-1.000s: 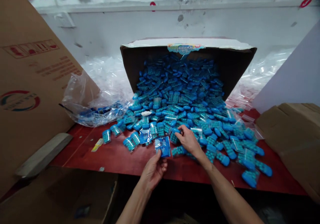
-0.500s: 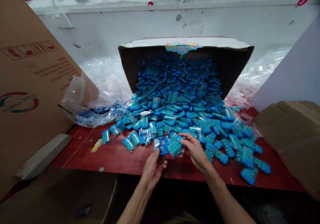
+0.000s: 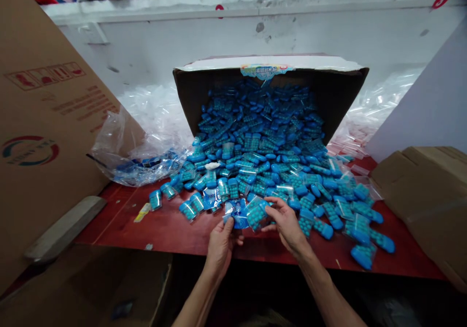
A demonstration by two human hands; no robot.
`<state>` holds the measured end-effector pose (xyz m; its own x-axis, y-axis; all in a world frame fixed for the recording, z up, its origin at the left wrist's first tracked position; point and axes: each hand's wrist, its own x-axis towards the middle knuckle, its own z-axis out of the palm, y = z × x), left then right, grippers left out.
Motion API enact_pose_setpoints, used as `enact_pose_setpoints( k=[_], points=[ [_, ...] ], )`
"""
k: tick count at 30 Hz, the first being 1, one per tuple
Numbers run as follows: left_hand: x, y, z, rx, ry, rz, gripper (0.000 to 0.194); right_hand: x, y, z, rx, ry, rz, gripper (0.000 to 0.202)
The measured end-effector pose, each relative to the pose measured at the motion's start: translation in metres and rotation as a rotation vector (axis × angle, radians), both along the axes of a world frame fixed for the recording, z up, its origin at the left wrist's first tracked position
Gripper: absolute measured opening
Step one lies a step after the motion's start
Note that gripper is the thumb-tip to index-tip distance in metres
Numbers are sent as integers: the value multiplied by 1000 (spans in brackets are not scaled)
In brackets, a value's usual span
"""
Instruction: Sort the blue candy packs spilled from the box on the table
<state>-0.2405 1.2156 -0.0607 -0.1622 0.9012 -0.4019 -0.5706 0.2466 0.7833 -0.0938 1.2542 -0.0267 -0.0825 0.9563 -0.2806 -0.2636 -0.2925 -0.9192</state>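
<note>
My left hand [image 3: 221, 242] is closed in a pinch on the lower edge of a shiny dark-blue printed packet [image 3: 236, 211]. Between thumb and fingers, my right hand [image 3: 286, 222] holds a clear pack of teal balls with a blue end [image 3: 256, 213]. The pack lies against the right side of the printed packet, and I cannot tell whether one overlaps the other. Beyond both hands spreads a heap of similar ball packs [image 3: 255, 161], spilling from a carton [image 3: 337, 86] tipped on its side.
A clear plastic bag [image 3: 109, 144] with blue packets lies at left beside a tall cardboard box [image 3: 54, 108]. Another cardboard box [image 3: 426, 195] stands at right. The red tabletop [image 3: 120, 225] ends just before me, with an open box [image 3: 142, 288] below its edge.
The left hand's thumb has shifted slightly on the printed packet, and the ball pack in my right hand has moved a little to the right. The heap looks unchanged.
</note>
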Motion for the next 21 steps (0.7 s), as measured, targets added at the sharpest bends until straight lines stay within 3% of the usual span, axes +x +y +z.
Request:
enact_pose_setpoints(
  k=[11,16,21],
  points=[
    [-1,2,-3,-5,34,-30,34,2,-17,-9,17,57,-9,46],
    [-3,2,-2,-11,-25,-79,32,5,-26,-14,-11,133,62,43],
    [0,1,1,-7,-24,-107,28,5,-30,-16,-2,64,43,43]
  ],
)
